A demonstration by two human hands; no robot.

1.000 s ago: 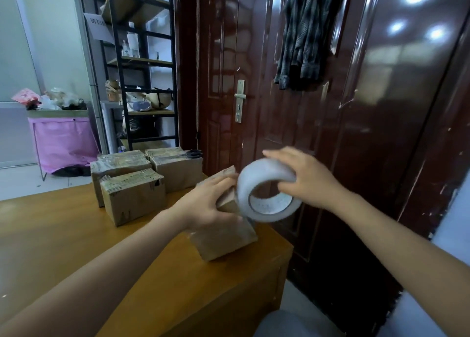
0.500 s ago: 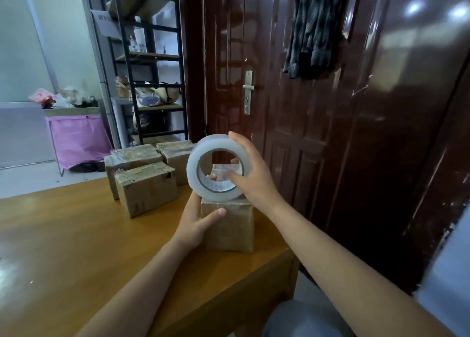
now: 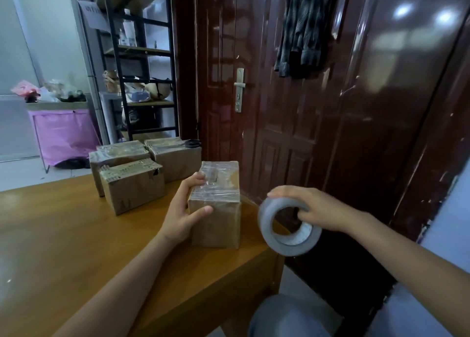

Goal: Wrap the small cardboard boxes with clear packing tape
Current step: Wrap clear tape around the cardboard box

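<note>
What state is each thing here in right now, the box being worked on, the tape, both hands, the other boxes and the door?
Box: upright on the table, shiny tape bands across its top.
Tape roll: held off the table's edge, right of the box.
Left hand: grips the box's left side.
Right hand: grips the roll, fingers through its core.
Other boxes: grouped at the table's far side.
Scissors: lying on a far box.
Door: closed.

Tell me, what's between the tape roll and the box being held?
In the head view, a faint clear strip of tape seems to run from the box to the roll, above the table's corner.
</note>
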